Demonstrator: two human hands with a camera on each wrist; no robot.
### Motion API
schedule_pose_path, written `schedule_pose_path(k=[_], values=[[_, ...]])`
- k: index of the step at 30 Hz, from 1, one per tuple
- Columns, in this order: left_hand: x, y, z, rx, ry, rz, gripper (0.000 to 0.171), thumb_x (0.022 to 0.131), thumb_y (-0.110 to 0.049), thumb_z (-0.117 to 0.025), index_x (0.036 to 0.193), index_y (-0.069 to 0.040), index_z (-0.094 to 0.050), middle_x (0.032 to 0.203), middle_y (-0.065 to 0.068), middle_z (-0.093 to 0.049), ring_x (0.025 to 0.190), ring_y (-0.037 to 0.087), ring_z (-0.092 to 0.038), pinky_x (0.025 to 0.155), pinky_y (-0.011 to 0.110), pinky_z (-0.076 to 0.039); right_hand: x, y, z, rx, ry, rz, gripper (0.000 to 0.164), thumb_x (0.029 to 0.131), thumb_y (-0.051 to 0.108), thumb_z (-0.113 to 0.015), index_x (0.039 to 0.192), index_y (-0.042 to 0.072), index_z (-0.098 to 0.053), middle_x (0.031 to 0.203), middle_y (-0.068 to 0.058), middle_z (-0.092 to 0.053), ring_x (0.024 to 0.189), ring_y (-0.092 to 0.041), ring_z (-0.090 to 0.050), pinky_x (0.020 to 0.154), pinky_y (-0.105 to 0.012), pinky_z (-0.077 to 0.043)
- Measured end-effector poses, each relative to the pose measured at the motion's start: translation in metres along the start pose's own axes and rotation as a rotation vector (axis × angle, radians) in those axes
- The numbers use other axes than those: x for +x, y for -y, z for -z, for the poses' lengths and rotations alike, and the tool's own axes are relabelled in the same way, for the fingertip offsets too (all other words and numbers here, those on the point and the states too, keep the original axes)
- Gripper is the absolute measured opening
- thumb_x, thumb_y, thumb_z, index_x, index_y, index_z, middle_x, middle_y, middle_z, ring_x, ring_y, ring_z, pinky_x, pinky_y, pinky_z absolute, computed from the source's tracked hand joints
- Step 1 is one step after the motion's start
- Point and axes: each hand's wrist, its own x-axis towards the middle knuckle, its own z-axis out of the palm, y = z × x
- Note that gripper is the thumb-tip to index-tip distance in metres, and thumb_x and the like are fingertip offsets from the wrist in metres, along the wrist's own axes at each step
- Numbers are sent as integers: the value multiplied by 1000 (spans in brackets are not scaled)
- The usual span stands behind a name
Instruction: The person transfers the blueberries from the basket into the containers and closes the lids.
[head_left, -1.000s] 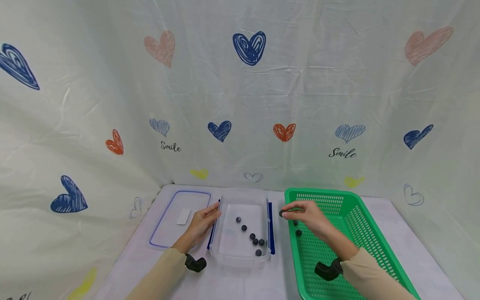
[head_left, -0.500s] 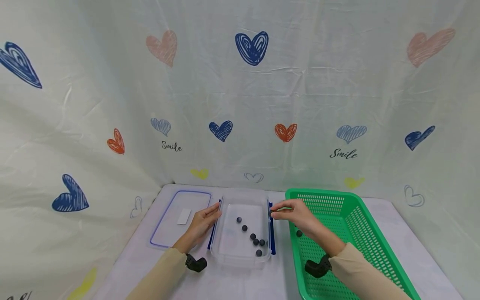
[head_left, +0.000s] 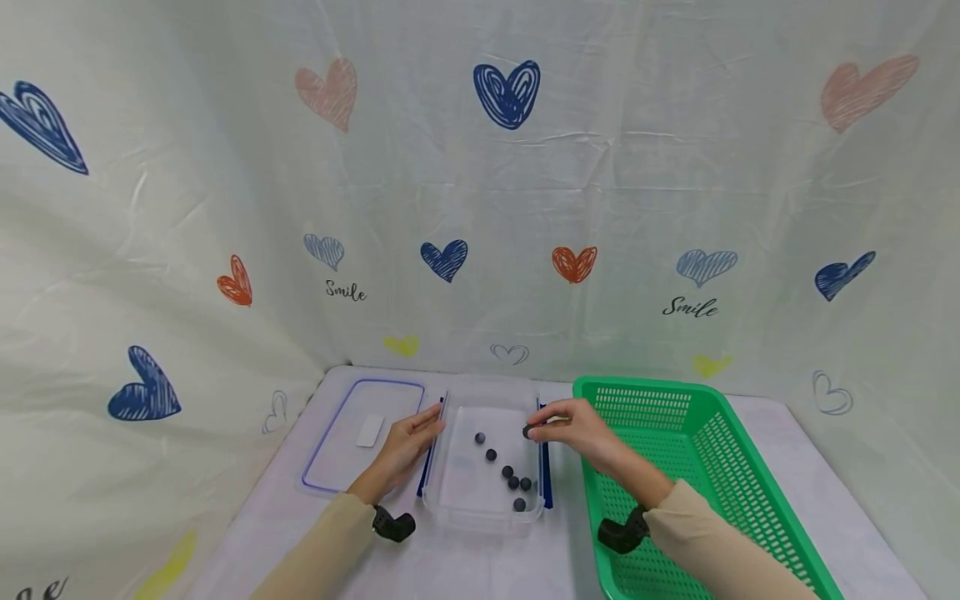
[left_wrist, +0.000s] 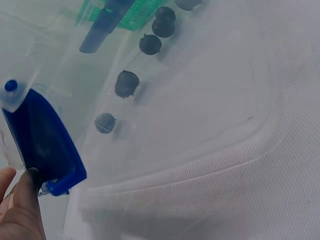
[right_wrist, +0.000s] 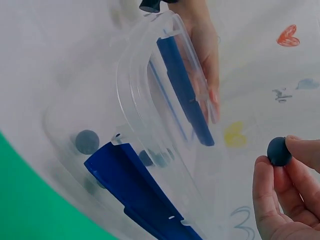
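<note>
My right hand (head_left: 573, 429) pinches a dark blueberry (right_wrist: 279, 151) between thumb and fingertips. It hovers over the right rim of a clear plastic box (head_left: 480, 515) with blue latch flaps. Several more blueberries (head_left: 491, 455) lie scattered on the box floor, most toward the front right; the left wrist view shows small nubs on some of them (left_wrist: 150, 44). At the box's left side, my left hand (head_left: 405, 446) rests straight fingers against the wall, touching the open blue flap (left_wrist: 47, 145).
Right of the box stands a green perforated basket (head_left: 652, 383), partly covered by my right forearm. On the left, a clear lid with a blue seal (head_left: 330, 442) lies flat, a white label (head_left: 370, 431) on it. A heart-printed sheet (head_left: 510, 167) hangs behind the table.
My right hand has carried the blueberry leftward from the basket's edge to above the box's right rim. My left hand stays at the box's left side.
</note>
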Motion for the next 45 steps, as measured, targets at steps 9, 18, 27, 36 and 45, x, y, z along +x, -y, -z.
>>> schedule_pose_path(k=[9, 18, 27, 36, 45], values=[[-12, -23, -6, 5, 47, 27, 52, 91, -6, -57, 137, 5, -36, 143, 16, -32, 131, 25, -31, 101, 31, -32, 6, -3, -13, -10, 53, 5, 25, 78, 17, -74, 96, 1, -68, 98, -10, -64, 87, -25, -65, 85, -38, -49], [-13, -23, -7, 21, 34, 33, 52, 91, -9, -57, 137, 4, -38, 143, 15, -33, 130, 25, -31, 102, 33, -31, 6, -3, -26, -24, 97, 28, 22, 79, 14, -72, 94, -2, -68, 91, -13, -67, 83, -32, -65, 81, -35, -51], [-11, -19, -5, 35, 38, 28, 52, 91, -10, -58, 137, 2, -38, 142, 16, -34, 130, 25, -31, 101, 31, -33, -7, 18, -37, -44, 108, 10, 20, 81, 5, -69, 93, -10, -64, 94, -19, -63, 83, -37, -64, 76, -35, -53], [1, 1, 1, 25, -8, 13, 54, 88, -17, -63, 136, -3, -43, 142, 12, -37, 129, 22, -35, 99, 27, -35, -8, 17, -41, -82, 100, 4, 17, 79, 5, -71, 90, -7, -65, 96, -16, -60, 79, -25, -66, 75, -37, -52], [1, 3, 1, 31, -9, -2, 54, 88, -18, -62, 136, -3, -42, 142, 13, -36, 129, 23, -34, 100, 29, -35, 7, -9, -40, -77, 87, 1, 15, 79, 8, -72, 88, -2, -67, 93, -9, -61, 76, -19, -65, 73, -34, -53]])
